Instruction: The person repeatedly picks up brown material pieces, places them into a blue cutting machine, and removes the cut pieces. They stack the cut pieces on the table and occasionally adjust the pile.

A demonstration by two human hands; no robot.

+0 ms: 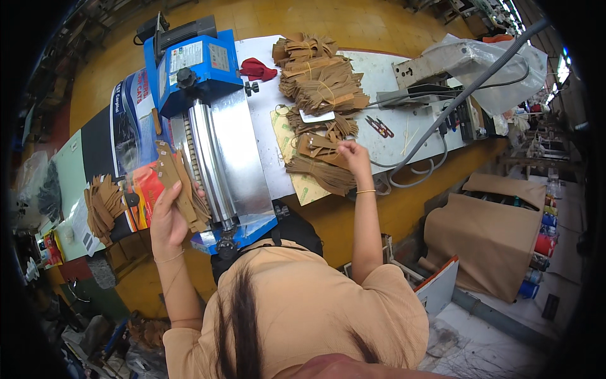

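My left hand is wrapped around a stack of long brown strips, leather-like or fabric, at the left edge of a blue machine with a shiny steel roller. Part of its fingers is hidden behind the stack. Over the table to the right, my right hand is closed in a pinch at the end of a brown strip, above a pile of more strips. Several tied bundles of brown strips lie just beyond it.
A red cloth lies beside the machine, and dark thread snips rest right of the bundles. A grey hose crosses the table's right side. Another strip pile sits at far left. Brown sheet material drapes at right.
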